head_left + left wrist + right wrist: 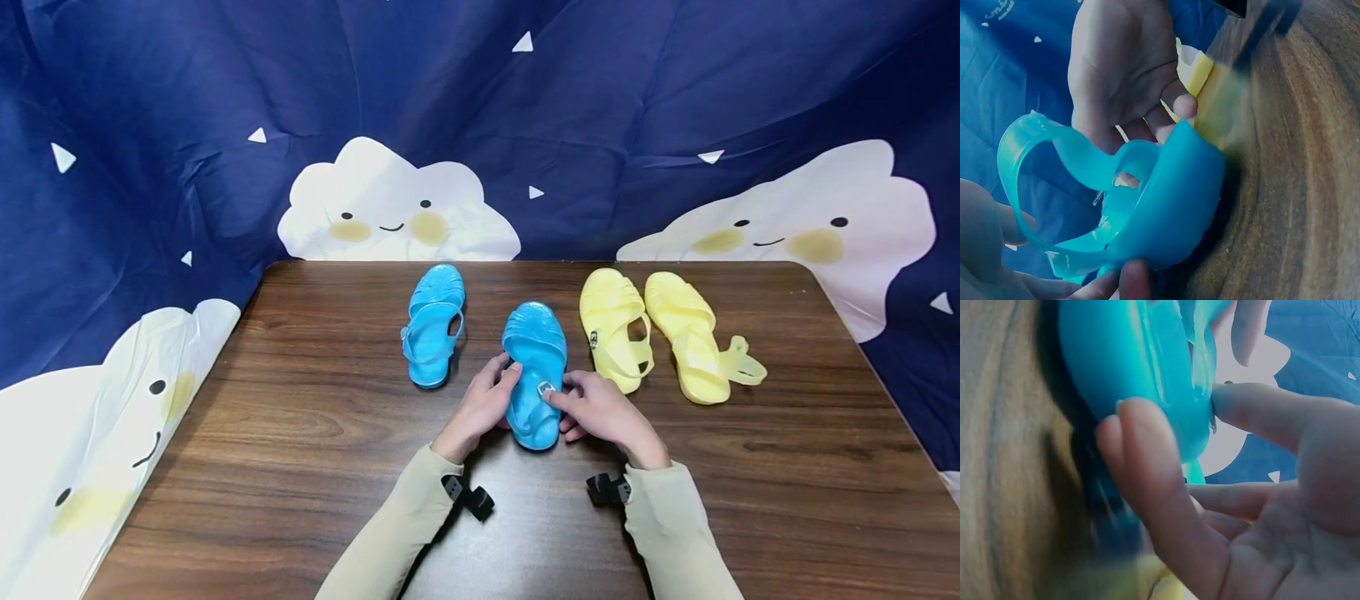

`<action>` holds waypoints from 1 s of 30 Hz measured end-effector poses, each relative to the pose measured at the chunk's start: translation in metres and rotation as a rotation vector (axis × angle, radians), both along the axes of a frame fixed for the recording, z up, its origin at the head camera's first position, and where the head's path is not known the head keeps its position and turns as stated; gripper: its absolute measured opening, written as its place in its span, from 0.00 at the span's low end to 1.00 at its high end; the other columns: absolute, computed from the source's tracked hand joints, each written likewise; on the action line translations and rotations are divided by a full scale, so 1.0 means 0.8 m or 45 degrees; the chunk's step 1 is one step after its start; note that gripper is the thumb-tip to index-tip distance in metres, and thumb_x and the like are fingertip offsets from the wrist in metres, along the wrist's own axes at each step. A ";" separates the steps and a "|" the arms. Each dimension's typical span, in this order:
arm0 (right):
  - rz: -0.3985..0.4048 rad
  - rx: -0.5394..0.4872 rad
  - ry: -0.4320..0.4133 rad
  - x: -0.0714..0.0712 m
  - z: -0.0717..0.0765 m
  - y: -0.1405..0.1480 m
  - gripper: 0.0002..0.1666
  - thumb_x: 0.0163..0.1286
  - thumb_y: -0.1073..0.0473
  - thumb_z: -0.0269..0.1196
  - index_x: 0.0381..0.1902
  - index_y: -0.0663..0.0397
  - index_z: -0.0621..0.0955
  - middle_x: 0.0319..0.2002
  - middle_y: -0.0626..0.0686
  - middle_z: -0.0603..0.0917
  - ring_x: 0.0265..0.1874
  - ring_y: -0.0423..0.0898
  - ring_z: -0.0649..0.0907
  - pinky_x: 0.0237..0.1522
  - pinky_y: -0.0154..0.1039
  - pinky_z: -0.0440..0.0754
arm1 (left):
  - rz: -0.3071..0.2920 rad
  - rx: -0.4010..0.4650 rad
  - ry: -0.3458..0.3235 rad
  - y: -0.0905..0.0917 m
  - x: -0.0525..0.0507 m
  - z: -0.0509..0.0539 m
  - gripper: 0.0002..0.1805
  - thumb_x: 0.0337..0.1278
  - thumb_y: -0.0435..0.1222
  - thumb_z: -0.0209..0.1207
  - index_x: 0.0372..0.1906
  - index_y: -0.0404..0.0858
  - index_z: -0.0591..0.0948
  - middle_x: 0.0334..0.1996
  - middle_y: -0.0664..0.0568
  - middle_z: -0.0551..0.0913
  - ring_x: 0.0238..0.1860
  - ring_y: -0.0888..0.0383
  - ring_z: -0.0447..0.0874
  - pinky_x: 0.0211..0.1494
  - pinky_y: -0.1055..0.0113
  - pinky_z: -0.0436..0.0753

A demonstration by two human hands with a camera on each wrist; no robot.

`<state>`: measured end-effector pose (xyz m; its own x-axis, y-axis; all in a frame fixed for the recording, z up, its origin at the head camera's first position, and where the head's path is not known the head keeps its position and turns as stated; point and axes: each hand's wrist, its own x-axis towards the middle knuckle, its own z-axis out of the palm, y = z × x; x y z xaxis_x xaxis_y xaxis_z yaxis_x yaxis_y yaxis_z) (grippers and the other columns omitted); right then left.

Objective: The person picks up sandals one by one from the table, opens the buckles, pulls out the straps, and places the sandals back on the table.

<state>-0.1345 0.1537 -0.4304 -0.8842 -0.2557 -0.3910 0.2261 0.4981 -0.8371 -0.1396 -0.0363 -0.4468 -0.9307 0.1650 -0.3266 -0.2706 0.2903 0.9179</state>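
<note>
A blue jelly sandal [534, 333] stands between my hands near the middle of the table, toe pointing away and heel toward me. My left hand [482, 404] grips its left side, thumb over the edge and fingers along the outside. On the other side, my right hand [603, 410] holds the sandal near its small metal buckle [545, 387], with the thumb at the buckle and other fingers against the outer side. The left wrist view shows the looped blue ankle strap [1013, 169] rising above the heel. Right fingertips press the sandal's side [1104, 356] in the right wrist view.
Another blue sandal [431, 329] lies to the left, its strap across the heel. Two yellow sandals [603, 304] lie at the right, and the farther one has its strap [742, 362] sticking out sideways. Behind the brown wooden table [300, 417] hangs a blue cloud-patterned cloth [585, 100].
</note>
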 end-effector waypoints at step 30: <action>-0.166 -0.047 0.142 -0.005 -0.004 -0.014 0.35 0.68 0.56 0.59 0.65 0.73 0.64 0.57 0.70 0.76 0.46 0.54 0.85 0.43 0.42 0.86 | 0.256 0.258 0.024 0.004 -0.004 -0.002 0.21 0.70 0.40 0.49 0.61 0.35 0.67 0.54 0.38 0.78 0.45 0.51 0.83 0.54 0.56 0.82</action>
